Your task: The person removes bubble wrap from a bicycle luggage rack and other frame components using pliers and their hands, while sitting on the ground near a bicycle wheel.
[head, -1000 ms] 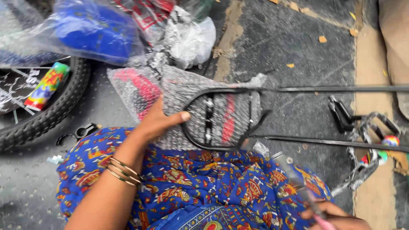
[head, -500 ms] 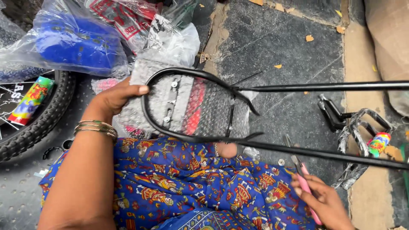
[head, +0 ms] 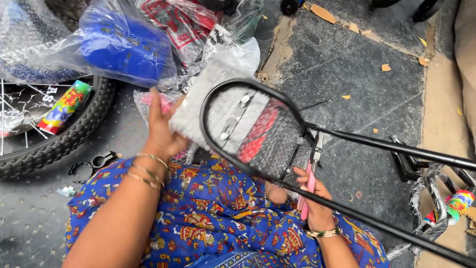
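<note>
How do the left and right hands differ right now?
The left hand grips the bubble-wrapped pack at its edge; the right hand holds pink-handled pliers. The left sits outside the black loop frame, the right under its lower bar. Left wrist has gold bangles, right a green beaded one. Both are bare.

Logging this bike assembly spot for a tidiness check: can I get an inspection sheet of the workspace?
Surface: grey studded floor, beside stone paving.
Job's things: bubble-wrapped part behind a black looped frame.
Clutter: blue part in plastic bag, spoked wheel, black clips.
Hands: left hand grips the wrapped part; right hand holds pink-handled pliers.
Cables: nothing seen.
Surroundings: dry leaf scraps on paving.
</note>
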